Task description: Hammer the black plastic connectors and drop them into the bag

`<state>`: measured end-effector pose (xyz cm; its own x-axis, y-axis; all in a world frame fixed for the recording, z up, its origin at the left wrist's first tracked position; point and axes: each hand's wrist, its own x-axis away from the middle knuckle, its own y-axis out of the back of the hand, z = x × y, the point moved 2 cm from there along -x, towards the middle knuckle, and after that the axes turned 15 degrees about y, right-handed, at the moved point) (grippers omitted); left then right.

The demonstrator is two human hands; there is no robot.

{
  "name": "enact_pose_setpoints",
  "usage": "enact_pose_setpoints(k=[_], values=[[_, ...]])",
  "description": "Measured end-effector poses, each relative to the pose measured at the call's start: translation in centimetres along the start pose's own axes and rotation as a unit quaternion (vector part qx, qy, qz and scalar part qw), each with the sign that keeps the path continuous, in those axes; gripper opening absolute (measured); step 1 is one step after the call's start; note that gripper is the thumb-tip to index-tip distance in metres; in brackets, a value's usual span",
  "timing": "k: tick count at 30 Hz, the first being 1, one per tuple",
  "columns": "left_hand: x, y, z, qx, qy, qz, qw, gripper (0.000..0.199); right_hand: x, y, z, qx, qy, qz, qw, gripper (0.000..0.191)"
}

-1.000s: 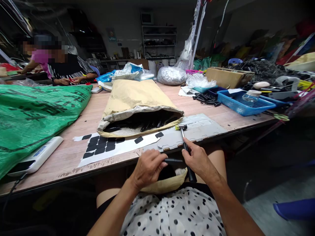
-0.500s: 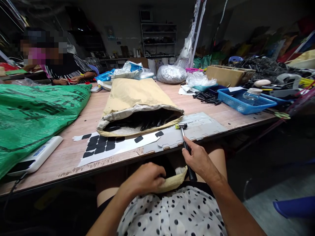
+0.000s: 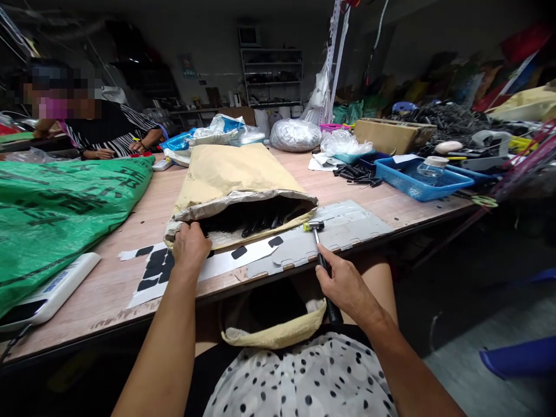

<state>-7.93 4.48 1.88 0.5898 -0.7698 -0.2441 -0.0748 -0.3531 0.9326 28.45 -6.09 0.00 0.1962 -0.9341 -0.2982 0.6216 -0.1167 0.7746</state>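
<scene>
My left hand is closed on the lower left edge of the mouth of a large paper sack lying on the table. Dark, slender pieces show inside its opening. In my right hand is a small hammer, gripped by its black handle, its yellow-and-black head over a grey board. A white sheet with black rounded squares lies partly under the sack and my left wrist. On my lap, below the table edge, a second sack gapes, dark inside.
A green woven bag and a white device occupy the left side. Black pieces lie beside a blue basket at the right. Across the table at far left sits a co-worker.
My left hand has moved up from the sack on my lap to the edge of the sack on the table. My right hand still holds the hammer in nearly the same place.
</scene>
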Motion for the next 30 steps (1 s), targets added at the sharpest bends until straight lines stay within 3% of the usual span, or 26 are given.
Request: enact_pose_setpoints(k=[5, 9, 11, 14, 16, 18, 22, 26, 30], values=[[1.6, 0.6, 0.2, 0.043, -0.037, -0.013, 0.998, 0.029, 0.0, 0.0, 0.0, 0.005, 0.007, -0.001, 1.0, 0.06], [4.5, 2.3, -1.3, 0.191, -0.103, -0.06, 0.974, 0.027, 0.0, -0.1, 0.1, 0.011, 0.012, -0.009, 1.0, 0.06], [6.7, 2.7, -2.9, 0.286, -0.132, 0.002, 0.949, 0.026, 0.0, -0.1, 0.1, 0.011, 0.016, -0.014, 1.0, 0.06], [9.5, 1.8, -5.4, 0.405, -0.133, 0.193, 0.884, 0.028, 0.1, -0.1, 0.1, 0.011, 0.014, -0.014, 1.0, 0.06], [10.5, 0.9, -6.4, 0.441, -0.118, 0.262, 0.85, 0.029, 0.1, 0.0, 0.2, 0.013, 0.009, -0.012, 1.0, 0.06], [10.7, 0.1, -6.7, 0.424, -0.119, 0.258, 0.86, 0.025, 0.1, 0.0, 0.2, 0.012, 0.008, -0.011, 1.0, 0.06], [10.3, -0.2, -5.9, 0.323, -0.17, 0.189, 0.911, 0.012, 0.1, 0.0, 0.3, 0.005, 0.009, -0.013, 1.0, 0.06], [10.2, -0.3, -5.4, 0.306, -0.221, 0.181, 0.908, 0.02, 0.2, -0.1, 0.1, -0.011, 0.0, -0.019, 1.0, 0.06], [10.1, -0.7, -5.5, 0.306, -0.223, 0.194, 0.905, 0.022, 0.2, -0.6, -0.4, -0.055, 0.0, -0.057, 0.997, 0.059]])
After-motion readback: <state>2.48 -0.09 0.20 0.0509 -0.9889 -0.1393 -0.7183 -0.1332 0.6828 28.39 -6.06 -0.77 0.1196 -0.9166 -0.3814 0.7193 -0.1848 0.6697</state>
